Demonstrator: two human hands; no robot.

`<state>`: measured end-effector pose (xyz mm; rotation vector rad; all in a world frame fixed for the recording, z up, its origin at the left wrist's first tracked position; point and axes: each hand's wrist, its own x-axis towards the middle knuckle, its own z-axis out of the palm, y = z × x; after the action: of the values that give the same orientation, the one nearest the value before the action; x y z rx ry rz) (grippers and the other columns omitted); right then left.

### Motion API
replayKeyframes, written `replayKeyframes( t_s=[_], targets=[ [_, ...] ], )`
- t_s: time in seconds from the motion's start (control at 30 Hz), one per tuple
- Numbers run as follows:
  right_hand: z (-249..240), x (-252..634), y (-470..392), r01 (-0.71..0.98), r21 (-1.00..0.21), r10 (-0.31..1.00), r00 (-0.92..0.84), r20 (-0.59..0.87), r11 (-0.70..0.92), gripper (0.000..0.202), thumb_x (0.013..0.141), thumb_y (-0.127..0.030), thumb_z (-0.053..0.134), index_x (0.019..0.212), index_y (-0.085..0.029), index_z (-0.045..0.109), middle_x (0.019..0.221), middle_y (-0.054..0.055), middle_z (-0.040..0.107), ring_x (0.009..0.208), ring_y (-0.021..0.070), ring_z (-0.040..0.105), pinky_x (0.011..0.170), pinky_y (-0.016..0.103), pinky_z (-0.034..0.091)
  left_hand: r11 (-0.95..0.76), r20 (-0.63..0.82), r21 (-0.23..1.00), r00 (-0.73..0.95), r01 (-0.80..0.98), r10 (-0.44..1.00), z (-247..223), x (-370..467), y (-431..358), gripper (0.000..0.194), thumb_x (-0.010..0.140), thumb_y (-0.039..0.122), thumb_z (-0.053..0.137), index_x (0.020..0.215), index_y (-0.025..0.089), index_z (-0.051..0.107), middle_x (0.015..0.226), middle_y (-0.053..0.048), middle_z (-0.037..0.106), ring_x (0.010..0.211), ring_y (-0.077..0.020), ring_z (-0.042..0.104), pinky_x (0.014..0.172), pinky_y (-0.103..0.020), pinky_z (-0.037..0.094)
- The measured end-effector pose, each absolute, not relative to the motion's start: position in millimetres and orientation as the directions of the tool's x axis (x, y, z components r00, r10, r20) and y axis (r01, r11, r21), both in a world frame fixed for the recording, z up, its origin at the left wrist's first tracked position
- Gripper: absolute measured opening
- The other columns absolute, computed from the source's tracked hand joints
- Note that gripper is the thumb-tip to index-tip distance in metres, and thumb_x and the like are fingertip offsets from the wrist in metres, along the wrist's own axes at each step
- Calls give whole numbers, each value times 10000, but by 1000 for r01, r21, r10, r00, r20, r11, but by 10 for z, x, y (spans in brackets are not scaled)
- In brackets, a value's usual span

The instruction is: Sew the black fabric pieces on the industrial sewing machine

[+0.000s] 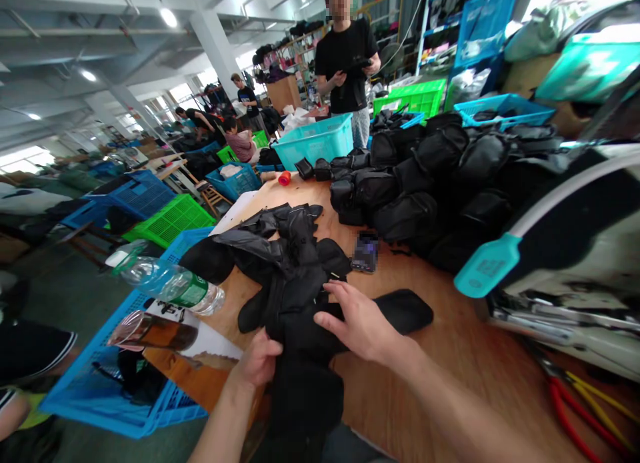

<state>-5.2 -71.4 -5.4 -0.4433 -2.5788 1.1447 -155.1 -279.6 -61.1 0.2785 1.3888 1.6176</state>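
Observation:
A black fabric bag piece (305,383), sewn in several flaps and panels, lies spread on the wooden table in front of me. At its left edge my left hand (259,360) is closed, thumb and fingers pinching the cloth. My right hand (361,322) is open, with thumb and fingers apart over the right side of the piece; whether it presses on the cloth I cannot tell. Just beyond lie more black cut pieces (295,233), partly overlapping it. A dark flap (405,310) sticks out to the right behind my right wrist.
Black pouches (405,210) are heaped at the back right, near a phone (365,252). A water bottle (170,280) and a glass of brown drink (155,331) lean at the left, by a blue crate (125,420). Red-handled scissors (570,410) lie right. A person (347,66) stands ahead.

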Motion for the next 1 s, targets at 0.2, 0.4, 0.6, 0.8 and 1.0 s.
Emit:
replayKeyframes(
  t_s=[0.2, 0.4, 0.6, 0.8, 1.0],
  targets=[
    [-483, -94, -832, 103, -953, 38, -995, -96, 286, 416, 895, -506, 616, 1096, -152, 705, 987, 56, 741, 872, 230, 667, 746, 288, 497, 289, -434, 888, -440, -359, 786, -753, -1549, -2929, 349, 497, 288, 823, 822, 180, 754, 857, -87, 759, 901, -337, 719, 868, -500, 571],
    [-557, 73, -1062, 289, -893, 298, -936, -188, 344, 156, 845, -236, 589, 897, -162, 715, 857, 42, 739, 811, 205, 647, 696, 256, 431, 349, -204, 936, -749, 39, 631, -506, -2212, -2713, 278, 696, 386, 808, 892, 203, 737, 967, -99, 736, 985, -308, 683, 932, -469, 547],
    [-394, 248, -1116, 311, -888, 318, -926, -203, 340, 188, 866, -260, 582, 945, -197, 741, 930, 68, 767, 861, 220, 682, 744, 257, 449, 341, 29, 884, -766, 319, 642, -728, -2689, -1924, 191, 741, 314, 746, 922, 253, 750, 1265, -101, 693, 1443, -340, 404, 1234, -542, 190],
    [-434, 1124, -1091, 269, -955, 348, -913, -211, 127, 189, 895, -299, 581, 901, -212, 749, 862, -2, 756, 804, 191, 665, 720, 245, 471, 420, 24, 833, -783, 359, 622, -889, -2826, -1783, 156, 753, 396, 719, 803, 249, 718, 1077, -109, 752, 1353, -365, 515, 1194, -557, 287],
    [-587, 1746, -922, 320, -947, 600, -753, -269, -22, 281, 930, -402, 565, 890, -170, 717, 906, 41, 739, 883, 243, 655, 771, 294, 488, 350, 207, 808, -784, 474, 585, -651, -2043, -1764, 373, 879, 447, 584, 1168, 230, 674, 1540, -111, 471, 1539, -294, 215, 1271, -501, 53]
  ],
)
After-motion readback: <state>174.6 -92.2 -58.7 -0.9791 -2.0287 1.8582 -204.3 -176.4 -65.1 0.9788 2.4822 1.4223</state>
